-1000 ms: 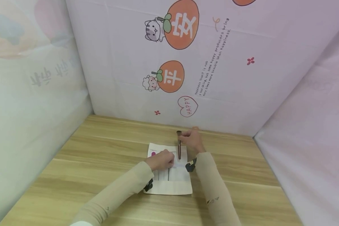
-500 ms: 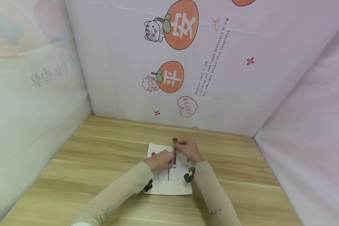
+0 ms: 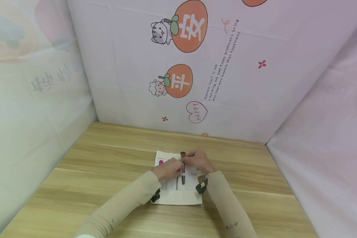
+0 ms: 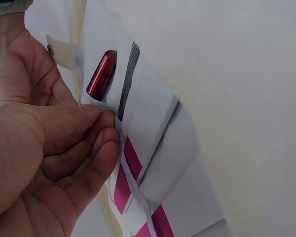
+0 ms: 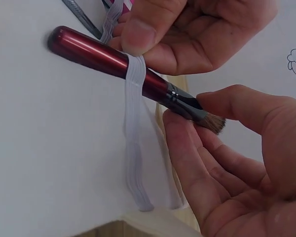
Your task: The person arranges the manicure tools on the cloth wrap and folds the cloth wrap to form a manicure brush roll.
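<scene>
A makeup brush (image 5: pixel 89 52) with a glossy dark red handle and brown bristles passes under a white elastic band (image 5: pixel 133 113) on a white cloth roll (image 3: pixel 178 198). My right hand (image 3: pixel 197 159) pinches the brush at its black ferrule, close to the bristles. With thumb and fingers my left hand (image 3: pixel 167 168) pinches the elastic band right beside the brush. In the left wrist view the handle's rounded end sticks out past the band. A grey tool with a textured end (image 4: pixel 129 74) and flat magenta pieces (image 4: pixel 133 158) sit along the same band.
The roll lies on a wood-grain table (image 3: pixel 107 172). A beige tab with a dark snap (image 4: pixel 64 52) projects from the roll's edge. White printed cloth walls (image 3: pixel 131 82) enclose the table at the back and both sides.
My right hand has brought the brush left and toward the body, and its handle now runs through the band. The left hand has stayed nearly still on the roll.
</scene>
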Action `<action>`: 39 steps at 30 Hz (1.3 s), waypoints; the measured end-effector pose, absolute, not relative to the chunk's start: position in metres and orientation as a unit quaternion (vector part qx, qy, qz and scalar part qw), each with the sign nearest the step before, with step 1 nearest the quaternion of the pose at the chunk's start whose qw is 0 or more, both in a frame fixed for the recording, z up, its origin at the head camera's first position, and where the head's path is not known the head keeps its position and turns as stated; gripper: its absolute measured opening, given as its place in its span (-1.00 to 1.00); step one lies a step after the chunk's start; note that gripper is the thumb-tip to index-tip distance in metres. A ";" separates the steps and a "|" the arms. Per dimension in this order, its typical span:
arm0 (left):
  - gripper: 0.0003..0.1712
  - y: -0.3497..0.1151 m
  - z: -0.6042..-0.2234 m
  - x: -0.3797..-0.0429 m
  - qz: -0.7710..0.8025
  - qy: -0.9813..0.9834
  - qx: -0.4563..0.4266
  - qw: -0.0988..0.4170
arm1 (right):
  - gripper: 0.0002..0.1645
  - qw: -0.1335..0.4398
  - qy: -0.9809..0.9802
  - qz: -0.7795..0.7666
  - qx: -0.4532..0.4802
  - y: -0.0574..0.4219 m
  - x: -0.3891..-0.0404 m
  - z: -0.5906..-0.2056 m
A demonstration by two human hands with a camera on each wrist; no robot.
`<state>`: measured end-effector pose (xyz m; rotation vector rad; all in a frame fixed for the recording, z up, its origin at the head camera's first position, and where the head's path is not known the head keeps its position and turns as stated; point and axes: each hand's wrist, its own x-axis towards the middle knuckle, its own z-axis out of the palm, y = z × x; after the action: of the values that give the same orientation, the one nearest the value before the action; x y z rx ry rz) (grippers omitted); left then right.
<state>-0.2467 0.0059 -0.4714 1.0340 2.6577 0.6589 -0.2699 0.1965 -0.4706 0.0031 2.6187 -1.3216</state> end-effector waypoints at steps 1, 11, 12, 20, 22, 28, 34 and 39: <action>-0.76 0.006 -0.471 -0.247 0.226 0.902 0.351 0.108 | -0.75 0.106 0.889 -0.446 0.001 0.197 -0.270 -0.469; -0.78 0.005 -0.471 -0.247 0.229 0.902 0.350 0.112 | -0.79 0.160 0.888 -0.431 -0.024 0.199 -0.269 -0.463; -0.79 0.005 -0.471 -0.246 0.228 0.901 0.351 0.111 | -0.78 0.165 0.890 -0.425 -0.028 0.199 -0.269 -0.463; -0.83 0.005 -0.469 -0.244 0.233 0.901 0.351 0.106 | -0.79 0.193 0.894 -0.399 -0.063 0.203 -0.271 -0.468; -0.82 0.005 -0.469 -0.244 0.236 0.900 0.352 0.103 | -0.79 0.205 0.889 -0.404 -0.067 0.205 -0.272 -0.470; -0.60 0.007 -0.472 -0.246 0.244 0.897 0.355 0.100 | -0.75 0.174 0.910 -0.372 -0.056 0.202 -0.275 -0.466; -0.54 0.006 -0.469 -0.243 0.253 0.893 0.359 0.098 | -0.77 0.129 0.921 -0.363 -0.056 0.193 -0.278 -0.472; -0.60 0.006 -0.468 -0.242 0.257 0.891 0.360 0.098 | -0.80 0.119 0.918 -0.373 -0.055 0.190 -0.279 -0.477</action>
<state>-0.2418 0.0065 -0.4683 1.0652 2.6376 0.7618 -0.2793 0.1902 -0.4768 -0.1615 2.6848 -1.0907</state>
